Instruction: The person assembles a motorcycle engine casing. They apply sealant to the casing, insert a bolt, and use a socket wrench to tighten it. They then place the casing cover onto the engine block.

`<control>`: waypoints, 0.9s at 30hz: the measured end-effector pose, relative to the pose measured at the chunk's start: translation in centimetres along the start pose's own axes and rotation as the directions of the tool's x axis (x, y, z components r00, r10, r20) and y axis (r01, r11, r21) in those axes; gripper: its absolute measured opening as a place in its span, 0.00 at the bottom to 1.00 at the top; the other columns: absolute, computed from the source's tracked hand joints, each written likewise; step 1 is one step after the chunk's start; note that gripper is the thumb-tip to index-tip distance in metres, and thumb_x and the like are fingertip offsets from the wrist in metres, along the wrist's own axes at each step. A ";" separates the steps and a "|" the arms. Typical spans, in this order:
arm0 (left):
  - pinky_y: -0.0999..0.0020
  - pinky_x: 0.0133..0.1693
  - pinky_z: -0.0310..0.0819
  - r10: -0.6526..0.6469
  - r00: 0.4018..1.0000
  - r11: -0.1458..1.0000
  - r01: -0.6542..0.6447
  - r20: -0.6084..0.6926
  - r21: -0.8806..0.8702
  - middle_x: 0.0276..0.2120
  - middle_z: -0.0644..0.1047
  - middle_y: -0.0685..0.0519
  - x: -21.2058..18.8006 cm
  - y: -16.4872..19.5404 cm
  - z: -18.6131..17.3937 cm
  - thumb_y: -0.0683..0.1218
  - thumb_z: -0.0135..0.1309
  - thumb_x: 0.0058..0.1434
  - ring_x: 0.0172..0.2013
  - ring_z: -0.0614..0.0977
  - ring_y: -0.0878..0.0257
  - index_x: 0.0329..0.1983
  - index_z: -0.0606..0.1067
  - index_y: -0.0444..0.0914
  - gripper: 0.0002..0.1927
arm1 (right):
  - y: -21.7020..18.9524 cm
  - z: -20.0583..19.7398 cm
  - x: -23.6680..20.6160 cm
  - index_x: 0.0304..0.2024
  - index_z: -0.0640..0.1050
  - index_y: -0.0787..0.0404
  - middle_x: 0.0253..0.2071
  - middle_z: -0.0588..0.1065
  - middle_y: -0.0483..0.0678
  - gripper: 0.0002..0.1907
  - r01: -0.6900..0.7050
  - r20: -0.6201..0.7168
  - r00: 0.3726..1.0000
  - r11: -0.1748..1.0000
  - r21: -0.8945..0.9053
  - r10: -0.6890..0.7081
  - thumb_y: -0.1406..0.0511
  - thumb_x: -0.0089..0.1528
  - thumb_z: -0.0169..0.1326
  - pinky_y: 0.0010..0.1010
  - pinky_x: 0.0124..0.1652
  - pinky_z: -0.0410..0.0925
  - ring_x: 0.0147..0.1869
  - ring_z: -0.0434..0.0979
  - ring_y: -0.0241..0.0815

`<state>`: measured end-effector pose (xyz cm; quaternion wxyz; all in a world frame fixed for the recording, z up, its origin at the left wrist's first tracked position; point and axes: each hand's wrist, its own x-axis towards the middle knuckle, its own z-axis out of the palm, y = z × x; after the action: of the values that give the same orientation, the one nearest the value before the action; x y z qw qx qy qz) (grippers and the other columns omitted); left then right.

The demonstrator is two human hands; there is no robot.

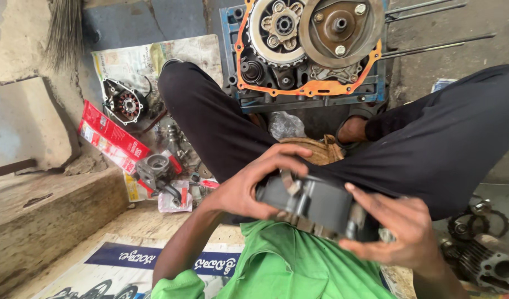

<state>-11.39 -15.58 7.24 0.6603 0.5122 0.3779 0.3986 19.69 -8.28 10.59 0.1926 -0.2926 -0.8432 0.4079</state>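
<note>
While the person sits cross-legged in black trousers and a green shirt, both hands grip a dark grey, drum-shaped metal engine part (315, 204) low in the middle of the frame, over the lap. The left hand (249, 185) wraps its smooth rounded side, fingers curled over the top edge; the right hand (401, 230) clasps the opposite end, thumb pressed on the rim. At top centre sits an open engine case (307, 83) on a blue frame, with an orange gasket (315, 87) tracing its outline, a toothed clutch (279, 25) and a round brownish plate (341, 25). At left, a long red rectangular carton (111, 135) lies on the dusty floor beside a stator coil (125, 103) resting on newspaper (154, 58). A blue and white printed sheet (121, 257) lies at bottom left.
</note>
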 end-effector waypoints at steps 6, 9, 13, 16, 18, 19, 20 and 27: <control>0.53 0.75 0.59 -0.025 0.999 0.999 0.023 -0.027 -0.038 0.72 0.68 0.46 3.0 -0.9 -1.1 0.48 0.66 0.56 0.74 0.67 0.50 0.67 0.71 0.40 0.34 | 3.5 -0.2 2.0 0.56 0.78 0.70 0.43 0.82 0.58 0.40 -0.038 -0.008 0.999 0.985 0.167 0.040 0.52 0.49 0.70 0.26 0.32 0.73 0.33 0.84 0.38; 0.53 0.74 0.59 0.021 0.999 0.999 -0.023 -0.039 -0.036 0.72 0.65 0.47 2.5 -1.5 -1.0 0.48 0.69 0.54 0.74 0.66 0.51 0.62 0.72 0.39 0.32 | 4.2 0.0 1.6 0.53 0.78 0.70 0.41 0.82 0.57 0.41 -0.036 -0.009 0.999 0.990 0.137 0.037 0.50 0.45 0.70 0.24 0.26 0.69 0.25 0.77 0.34; 0.54 0.73 0.60 0.115 0.988 0.990 -0.123 -0.099 -0.072 0.70 0.63 0.49 1.0 -2.7 0.2 0.46 0.72 0.55 0.70 0.69 0.53 0.52 0.75 0.41 0.24 | 3.6 0.1 0.5 0.53 0.79 0.70 0.35 0.81 0.55 0.42 -0.058 0.003 0.998 0.991 0.117 0.058 0.51 0.43 0.70 0.24 0.21 0.63 0.18 0.70 0.32; 0.57 0.70 0.60 0.160 0.978 0.978 -0.176 -0.136 -0.116 0.64 0.64 0.51 0.6 -3.3 0.8 0.45 0.74 0.57 0.67 0.69 0.55 0.44 0.74 0.41 0.20 | 3.1 0.1 0.3 0.53 0.79 0.69 0.31 0.80 0.52 0.41 -0.045 0.016 0.999 0.994 0.104 0.043 0.50 0.44 0.70 0.25 0.22 0.63 0.19 0.69 0.31; 0.56 0.71 0.59 0.131 0.982 0.980 -0.150 -0.140 -0.134 0.65 0.63 0.51 0.8 -3.3 0.8 0.45 0.74 0.56 0.68 0.69 0.55 0.45 0.73 0.41 0.20 | 3.4 0.1 0.7 0.53 0.79 0.69 0.31 0.79 0.53 0.41 -0.015 0.000 1.000 0.998 0.068 0.015 0.50 0.45 0.70 0.25 0.23 0.62 0.21 0.68 0.32; 0.55 0.73 0.59 0.097 0.986 0.982 -0.118 -0.138 -0.147 0.68 0.62 0.50 1.0 -3.2 0.4 0.45 0.73 0.55 0.70 0.68 0.54 0.47 0.73 0.41 0.22 | 3.8 0.1 1.0 0.53 0.79 0.69 0.31 0.79 0.52 0.40 -0.055 0.000 0.998 0.993 0.101 0.055 0.51 0.45 0.69 0.25 0.24 0.62 0.21 0.68 0.32; 0.53 0.75 0.59 0.068 0.989 0.984 -0.089 -0.134 -0.157 0.71 0.61 0.49 1.4 -3.1 -0.2 0.45 0.72 0.54 0.72 0.68 0.53 0.49 0.73 0.41 0.23 | 4.4 0.3 1.3 0.54 0.79 0.69 0.30 0.78 0.51 0.39 -0.091 -0.001 0.996 0.987 0.131 0.092 0.51 0.46 0.69 0.24 0.25 0.62 0.22 0.68 0.31; 0.57 0.73 0.56 -0.120 0.981 0.972 0.085 -0.151 -0.220 0.71 0.63 0.48 4.5 -4.2 -2.0 0.43 0.67 0.53 0.72 0.65 0.55 0.56 0.72 0.42 0.27 | 10.0 1.4 1.6 0.54 0.81 0.74 0.24 0.72 0.49 0.34 -0.385 0.107 0.921 0.839 0.386 0.373 0.57 0.53 0.70 0.20 0.25 0.54 0.26 0.62 0.27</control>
<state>-10.86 -11.32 2.38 0.6979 0.3839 0.4120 0.4425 21.03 -3.11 1.88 0.1520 -0.4023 -0.6699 0.6052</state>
